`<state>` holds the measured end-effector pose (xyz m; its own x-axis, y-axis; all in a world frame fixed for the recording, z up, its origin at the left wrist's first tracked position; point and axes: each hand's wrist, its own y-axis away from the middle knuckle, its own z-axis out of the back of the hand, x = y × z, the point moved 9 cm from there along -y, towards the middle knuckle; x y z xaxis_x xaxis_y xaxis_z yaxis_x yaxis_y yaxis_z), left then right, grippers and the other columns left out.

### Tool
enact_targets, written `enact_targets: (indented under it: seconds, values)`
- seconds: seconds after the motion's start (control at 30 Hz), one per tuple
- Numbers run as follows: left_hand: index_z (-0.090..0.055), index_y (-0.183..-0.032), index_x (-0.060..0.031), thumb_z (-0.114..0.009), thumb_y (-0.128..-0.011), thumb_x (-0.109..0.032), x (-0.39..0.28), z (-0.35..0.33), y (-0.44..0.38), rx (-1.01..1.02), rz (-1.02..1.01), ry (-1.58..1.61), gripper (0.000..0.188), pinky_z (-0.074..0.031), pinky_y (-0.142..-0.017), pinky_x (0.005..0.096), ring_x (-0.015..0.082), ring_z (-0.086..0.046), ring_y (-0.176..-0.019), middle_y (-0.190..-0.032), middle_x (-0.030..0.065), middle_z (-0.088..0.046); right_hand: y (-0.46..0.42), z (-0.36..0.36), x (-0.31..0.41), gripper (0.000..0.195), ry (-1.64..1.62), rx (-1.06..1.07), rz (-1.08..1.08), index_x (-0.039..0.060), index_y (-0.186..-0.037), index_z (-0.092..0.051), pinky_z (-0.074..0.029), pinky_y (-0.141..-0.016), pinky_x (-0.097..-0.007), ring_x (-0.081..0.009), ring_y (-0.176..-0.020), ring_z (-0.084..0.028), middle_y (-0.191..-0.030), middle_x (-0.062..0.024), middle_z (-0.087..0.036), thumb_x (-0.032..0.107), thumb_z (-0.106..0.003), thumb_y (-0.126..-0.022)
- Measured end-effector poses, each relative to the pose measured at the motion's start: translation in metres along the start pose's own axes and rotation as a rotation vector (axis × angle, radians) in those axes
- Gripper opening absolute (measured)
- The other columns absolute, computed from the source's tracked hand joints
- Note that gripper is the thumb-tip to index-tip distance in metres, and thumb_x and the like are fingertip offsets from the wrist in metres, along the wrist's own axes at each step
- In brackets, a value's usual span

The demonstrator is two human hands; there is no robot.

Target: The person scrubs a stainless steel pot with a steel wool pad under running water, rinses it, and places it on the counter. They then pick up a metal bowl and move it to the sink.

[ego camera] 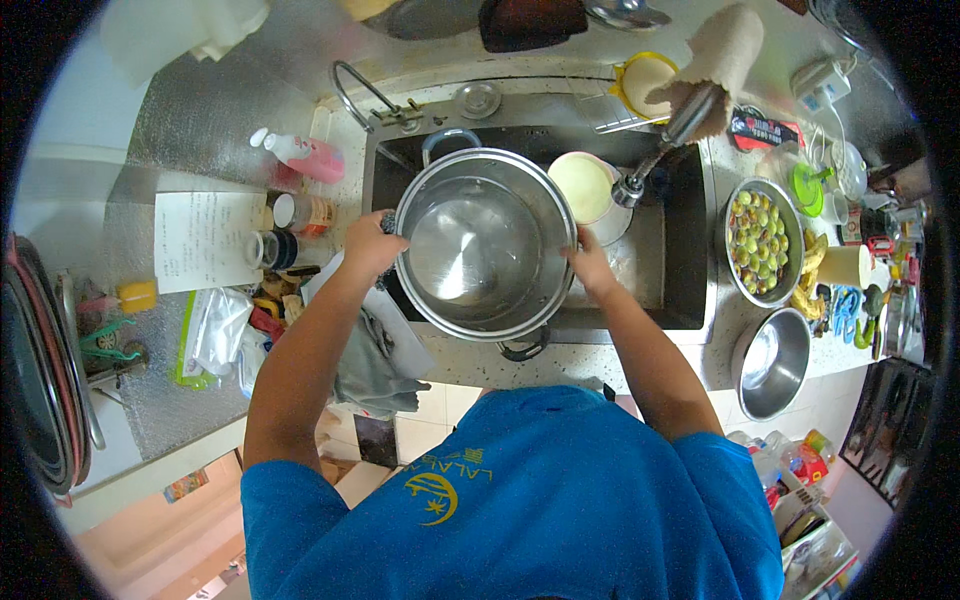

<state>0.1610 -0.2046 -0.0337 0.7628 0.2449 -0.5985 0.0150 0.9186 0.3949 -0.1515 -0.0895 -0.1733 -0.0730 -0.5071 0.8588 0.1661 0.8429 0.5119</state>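
Observation:
A large stainless steel pot is held over the sink, its shiny inside facing up. My left hand is at its left rim, thumb over the edge, with a grey metal scouring pad between the hand and the pot's outer side. My right hand grips the right rim, fingers partly hidden behind the wall. One looped pot handle points to the back, another to the front. Beside the pot, a pale bowl sits in the sink under the faucet spout.
Right of the sink stand a steel bowl of green-brown fruit and another steel bowl at the counter's edge. A pink soap bottle, jars and a handwritten sheet are on the left. A grey cloth hangs at the front edge.

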Motion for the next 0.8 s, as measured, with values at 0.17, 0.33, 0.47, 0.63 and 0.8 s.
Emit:
enact_targets:
  seconds: [0.17, 0.33, 0.47, 0.63, 0.8]
  values:
    - [-0.062, -0.101, -0.0001, -0.066, -0.059, -0.002, -0.05, -0.014, -0.002, 0.033, -0.109, -0.198, 0.043, -0.047, -0.065, 0.03, 0.0179, -0.062, -0.071, -0.082, 0.0126, -0.065, 0.066, -0.037, -0.072, 0.04, -0.537, 0.341, -0.63, 0.0038, -0.116, -0.05, -0.047, -0.083, -0.0322, -0.0181, -0.095, -0.058, -0.107, -0.0081, -0.058, 0.022, -0.059, -0.082]
    - [-0.065, -0.098, -0.0052, -0.066, -0.055, -0.008, -0.096, -0.019, -0.009, 0.093, -0.139, -0.268, 0.044, -0.048, -0.07, 0.0338, 0.0286, -0.063, -0.075, -0.082, 0.016, -0.066, 0.079, -0.019, -0.052, 0.044, -0.545, 0.453, -0.506, 0.0099, -0.117, -0.04, -0.049, -0.077, -0.0324, -0.0162, -0.084, -0.06, -0.101, -0.0053, -0.058, 0.028, -0.06, -0.083]
    - [-0.065, -0.095, -0.002, -0.066, -0.057, -0.007, -0.118, -0.015, -0.004, 0.047, -0.115, -0.286, 0.038, -0.048, -0.066, 0.0335, 0.0256, -0.063, -0.072, -0.08, 0.0146, -0.065, 0.107, -0.003, -0.024, 0.036, -0.792, 0.332, -0.379, 0.0117, -0.111, -0.036, -0.05, -0.067, -0.03, -0.0142, -0.067, -0.057, -0.093, -0.0066, -0.056, 0.027, -0.057, -0.087]
    - [-0.063, -0.091, 0.0018, -0.065, -0.064, -0.003, -0.131, -0.043, 0.006, 0.178, -0.086, -0.16, 0.028, -0.048, -0.065, 0.034, 0.0197, -0.061, -0.068, -0.082, 0.0107, -0.064, 0.117, 0.011, -0.032, 0.017, -0.742, 0.069, -0.508, 0.008, -0.085, -0.046, -0.028, -0.039, -0.0213, -0.0089, -0.044, -0.035, -0.06, 0.0005, -0.042, 0.023, -0.056, -0.086]
    - [-0.061, -0.091, 0.0003, -0.065, -0.068, -0.003, -0.121, -0.083, 0.009, 0.277, 0.007, 0.171, 0.024, -0.047, -0.063, 0.0325, 0.0192, -0.059, -0.067, -0.08, 0.0095, -0.063, 0.135, 0.087, -0.006, 0.02, -0.571, -0.16, -0.311, 0.0052, -0.093, -0.047, -0.029, -0.036, -0.0211, -0.0081, -0.044, -0.039, -0.066, -0.0018, -0.047, 0.014, -0.058, -0.078]
